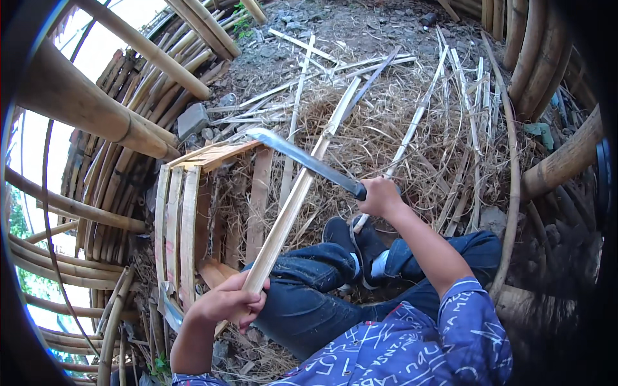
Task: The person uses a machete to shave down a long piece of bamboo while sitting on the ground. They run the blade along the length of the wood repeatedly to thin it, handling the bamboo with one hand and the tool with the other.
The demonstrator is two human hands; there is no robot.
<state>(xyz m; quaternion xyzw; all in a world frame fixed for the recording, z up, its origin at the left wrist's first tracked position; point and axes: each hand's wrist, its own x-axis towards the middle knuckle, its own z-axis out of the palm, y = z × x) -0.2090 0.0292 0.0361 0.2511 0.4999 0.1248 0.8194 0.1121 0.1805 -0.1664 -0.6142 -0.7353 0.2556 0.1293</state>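
Observation:
My left hand [226, 301] is closed around the near end of a long, pale bamboo strip [283, 226], which slants away from me toward the far right. In my right hand [381, 198] is the dark handle of a machete [302, 158] with a long metal blade hooked at its tip. The blade lies across the bamboo strip around its middle, with the tip out to the left near a wooden crate [174, 215]. Whether its edge is biting into the strip, I cannot tell. My crossed legs in dark jeans are just below the strip.
Shavings [412, 122] cover the ground ahead, with several cut strips [421, 116] lying over them. A grey block [192, 121] sits beyond the crate. Bamboo poles [96, 103] frame the left side, and more poles [559, 161] stand at the right.

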